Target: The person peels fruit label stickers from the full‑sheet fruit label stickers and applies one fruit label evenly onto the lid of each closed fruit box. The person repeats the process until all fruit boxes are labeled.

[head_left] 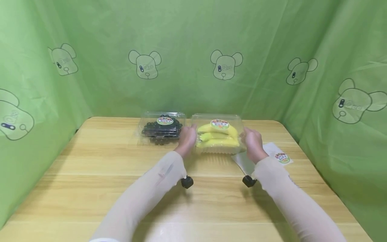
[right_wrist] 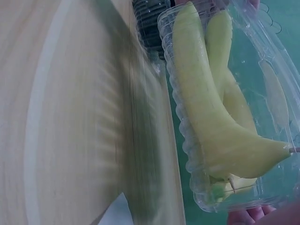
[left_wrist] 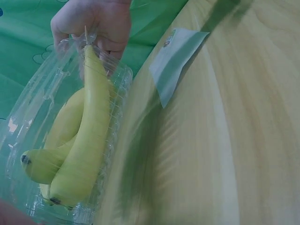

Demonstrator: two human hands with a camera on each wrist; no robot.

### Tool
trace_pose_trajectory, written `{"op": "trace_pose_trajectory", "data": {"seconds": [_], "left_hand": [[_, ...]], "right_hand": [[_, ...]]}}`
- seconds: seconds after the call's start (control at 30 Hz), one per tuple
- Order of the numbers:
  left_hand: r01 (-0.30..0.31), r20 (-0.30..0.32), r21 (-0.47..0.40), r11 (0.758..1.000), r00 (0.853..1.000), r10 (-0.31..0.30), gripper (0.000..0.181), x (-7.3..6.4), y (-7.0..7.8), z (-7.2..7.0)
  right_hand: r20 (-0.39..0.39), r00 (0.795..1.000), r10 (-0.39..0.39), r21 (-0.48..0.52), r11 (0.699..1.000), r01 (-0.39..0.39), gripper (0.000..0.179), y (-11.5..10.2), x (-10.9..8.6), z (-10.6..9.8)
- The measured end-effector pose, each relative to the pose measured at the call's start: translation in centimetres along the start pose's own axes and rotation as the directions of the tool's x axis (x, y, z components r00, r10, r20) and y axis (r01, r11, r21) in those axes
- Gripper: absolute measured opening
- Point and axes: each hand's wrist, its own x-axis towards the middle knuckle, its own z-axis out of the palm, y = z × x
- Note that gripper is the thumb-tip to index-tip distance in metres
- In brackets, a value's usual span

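Note:
Both hands grip a clear plastic clamshell box (head_left: 196,117) from its two short sides. Inside lie several yellow bananas (head_left: 219,143) (left_wrist: 89,136) (right_wrist: 201,98), and a round fruit label (head_left: 220,124) is stuck on the lid. My left hand (head_left: 187,138) holds the left end; my right hand (head_left: 254,143) (left_wrist: 96,23) holds the right end. The lid is down. In the wrist views the box hangs a little above the table, its ridged shadow falling on the wood. Most of the fingers are hidden behind the box ends.
A second clear box (head_left: 146,116) of dark grapes (head_left: 160,129), also labelled, stands just left of my left hand. White backing paper (head_left: 272,148) (left_wrist: 176,61) with a round sticker (head_left: 282,158) lies by my right wrist. Green curtains (head_left: 187,90) enclose the wooden table (head_left: 121,188).

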Motion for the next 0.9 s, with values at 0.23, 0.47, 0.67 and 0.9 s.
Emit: {"op": "trace_pose_trajectory", "data": {"seconds": [0.23, 0.47, 0.67, 0.9], "left_hand": [[0.009, 0.007, 0.084, 0.996, 1.0, -0.01, 0.044, 0.6, 0.8, 0.5], [0.014, 0.021, 0.13, 0.991, 1.0, -0.017, 0.048, 1.2, 1.3, 0.9], [0.055, 0.075, 0.11, 0.992, 0.995, -0.064, 0.053, 1.7, 1.7, 1.0], [0.055, 0.155, 0.019, 0.998, 0.986, -0.057, 0.058, 2.4, 1.6, 0.7]], "right_hand": [[-0.045, 0.999, -0.01, -0.039, 0.999, 0.008, 0.034, 0.2, 1.1, 0.0], [-0.076, 0.997, 0.024, -0.064, 0.998, -0.029, 0.032, 0.2, 2.5, 0.0], [-0.083, 0.995, 0.056, -0.015, 0.998, -0.057, 0.032, 0.1, 3.7, -0.1], [-0.074, 0.996, 0.041, 0.024, 0.999, -0.039, 0.025, 0.2, 4.5, 0.0]]}}
